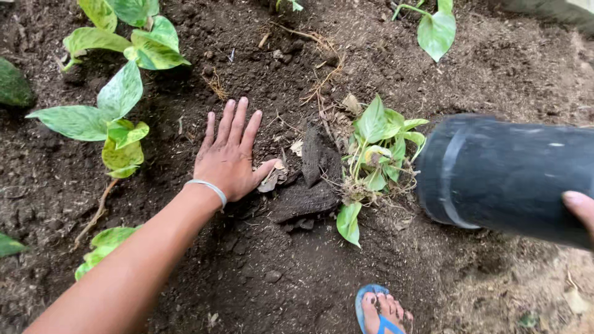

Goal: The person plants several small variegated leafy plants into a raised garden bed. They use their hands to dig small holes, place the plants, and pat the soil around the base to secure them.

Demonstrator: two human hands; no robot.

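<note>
While the left hand (230,156) lies flat on the dark soil (260,272), fingers spread and palm down, its grip holds nothing; it seems to press the earth firm or brace the body. A thin pale bangle (209,188) circles its wrist. Just right of that hand sits a small uprooted plant (374,154) with light green leaves and bare, stringy roots, lying on the soil between the hand and a black plastic pot (504,176). The pot is tipped on its side, its end toward the plant, as though held that way to let the contents slide out. The right hand (581,210) shows only a fingertip at the frame's edge, resting on the pot; whether its grip closes round the pot I cannot tell. Left of the flat hand grow variegated leafy plants (114,117). Below the small plant, a foot in a blue sandal (380,312) stands on the soil.
</note>
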